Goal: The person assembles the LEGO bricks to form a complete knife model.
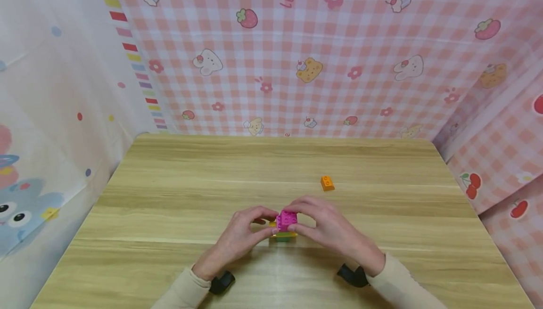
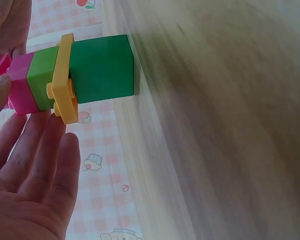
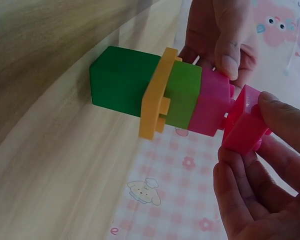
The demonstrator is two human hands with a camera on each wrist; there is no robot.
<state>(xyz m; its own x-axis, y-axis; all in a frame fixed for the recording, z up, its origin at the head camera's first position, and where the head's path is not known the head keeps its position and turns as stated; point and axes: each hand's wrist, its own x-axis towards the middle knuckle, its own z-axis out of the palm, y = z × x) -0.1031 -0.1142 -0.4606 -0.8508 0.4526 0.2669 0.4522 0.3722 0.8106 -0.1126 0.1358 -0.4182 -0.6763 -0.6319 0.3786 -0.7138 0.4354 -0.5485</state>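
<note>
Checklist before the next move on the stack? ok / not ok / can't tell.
1. Right hand grips top brick: ok, thumb and fingers on it.
2. Left hand holds stack: ok, thumb on its upper pink brick.
3. Top brick square to stack: not ok, tilted in right wrist view.
4. Top brick seated: not ok, studs show below it.
5. Top brick touching studs: cannot tell.
6. Orange brick apart from stack: ok, on table.

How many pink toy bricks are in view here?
2. The lower pink brick sits on the lime-green brick, gripped by the left hand; the upper pink brick is tilted over its studs, held by the right hand. Hands might hide others.
</note>
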